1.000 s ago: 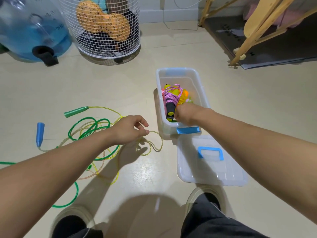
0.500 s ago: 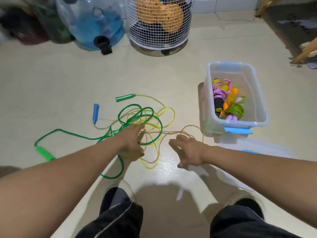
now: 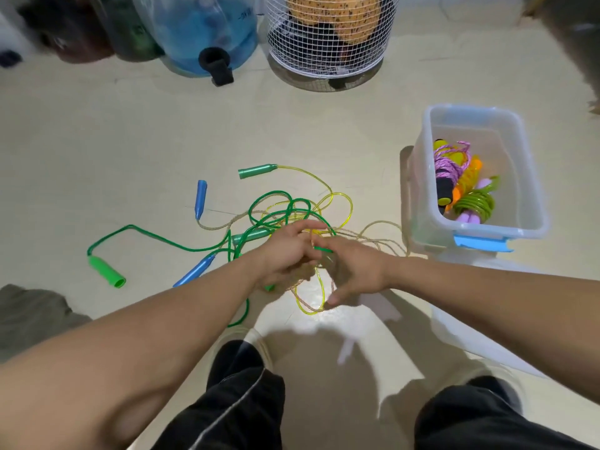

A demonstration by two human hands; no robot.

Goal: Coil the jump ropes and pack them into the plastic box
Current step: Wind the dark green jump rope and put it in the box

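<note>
Head view — beige floor [image 3: 97,131], wire basket [image 3: 331,43] behind — fingers' grasp on tangled ropes [image 3: 292,209] unclear.

Tangle under the fingers [image 3: 311,227]: solid green rope [image 3: 156,237] w/ bright green handle [image 3: 107,271], clear yellow rope [image 3: 337,203] w/ dark green handle [image 3: 256,171], tan speckled rope [image 3: 380,227] w/ blue handles [image 3: 200,199]. Right of fingers, clear box [image 3: 529,177] w/ blue latch [image 3: 482,243]; inside: pink-purple braided rope [image 3: 449,164] on black/yellow handle, orange bit, lime coil [image 3: 475,207] w/ lilac handles. Floor [image 3: 130,141] cream.
</note>
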